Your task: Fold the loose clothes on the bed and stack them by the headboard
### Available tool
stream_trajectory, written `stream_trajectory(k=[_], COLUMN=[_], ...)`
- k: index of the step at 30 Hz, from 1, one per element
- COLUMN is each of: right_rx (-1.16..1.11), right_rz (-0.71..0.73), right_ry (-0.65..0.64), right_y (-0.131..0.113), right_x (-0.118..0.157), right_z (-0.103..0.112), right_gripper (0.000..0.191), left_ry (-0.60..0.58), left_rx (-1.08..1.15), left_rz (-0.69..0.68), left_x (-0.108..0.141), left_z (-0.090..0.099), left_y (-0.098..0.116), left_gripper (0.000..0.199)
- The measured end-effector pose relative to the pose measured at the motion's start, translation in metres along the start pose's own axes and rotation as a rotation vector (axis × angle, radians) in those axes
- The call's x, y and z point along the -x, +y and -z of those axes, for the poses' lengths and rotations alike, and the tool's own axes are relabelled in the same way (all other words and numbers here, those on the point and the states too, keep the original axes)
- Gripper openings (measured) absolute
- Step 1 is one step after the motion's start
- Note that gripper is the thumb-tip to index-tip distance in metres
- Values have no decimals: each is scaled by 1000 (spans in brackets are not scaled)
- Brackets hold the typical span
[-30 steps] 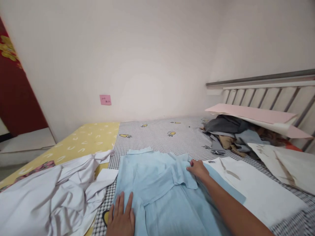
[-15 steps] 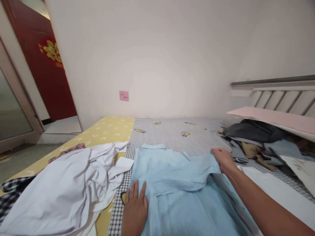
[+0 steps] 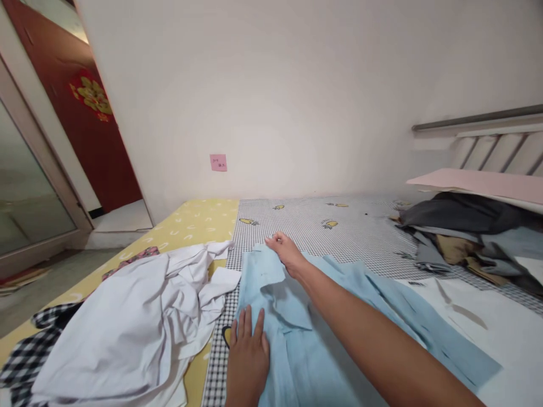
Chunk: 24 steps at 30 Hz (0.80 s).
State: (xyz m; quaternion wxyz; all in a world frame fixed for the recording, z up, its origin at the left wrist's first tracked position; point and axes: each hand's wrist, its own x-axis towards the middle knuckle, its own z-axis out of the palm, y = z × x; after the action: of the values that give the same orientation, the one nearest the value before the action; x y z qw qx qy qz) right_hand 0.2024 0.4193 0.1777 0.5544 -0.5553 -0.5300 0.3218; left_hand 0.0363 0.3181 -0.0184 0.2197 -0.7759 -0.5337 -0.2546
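A light blue garment lies on the bed in front of me, partly folded over itself. My left hand rests flat on its left edge, fingers spread. Near the garment's far left corner, my right hand pinches a folded-over flap of the cloth. The right forearm crosses above the garment and hides part of it. To the left lies a crumpled white garment, close to the blue one but not held.
Black-and-white checked cloth lies at the far left. On the right are piled dark and brown clothes under a pink board, with white cloth nearer. A wall stands behind the bed.
My right hand has moved left with the cloth, folding it over toward the garment's left side. More of the garment's right part now shows spread out. My left hand stays on the left edge.
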Motion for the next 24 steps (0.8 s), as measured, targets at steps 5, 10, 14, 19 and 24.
stream_trajectory(k=[5,10,14,19,24], right_rx=[215,567,728,906,657], right_rz=[-72,-130,25,158,119], right_ry=[-42,57,105,-269,-264], right_y=[35,52,53,98,121], right_x=[18,37,68,106,101], right_z=[15,50,37,-5,-3], right_gripper=[27,26,52,47,57], left_ry=[-13,-24,-32,-35,-70], left_rx=[46,112,97,4,-50], left_rz=[13,58,50,-62,-126], left_x=[0,0,0,2,-2], left_z=[-1,2,1,-8,-25], left_y=[0,4,3,-8,-24], left_gripper=[50,37,38,43,47])
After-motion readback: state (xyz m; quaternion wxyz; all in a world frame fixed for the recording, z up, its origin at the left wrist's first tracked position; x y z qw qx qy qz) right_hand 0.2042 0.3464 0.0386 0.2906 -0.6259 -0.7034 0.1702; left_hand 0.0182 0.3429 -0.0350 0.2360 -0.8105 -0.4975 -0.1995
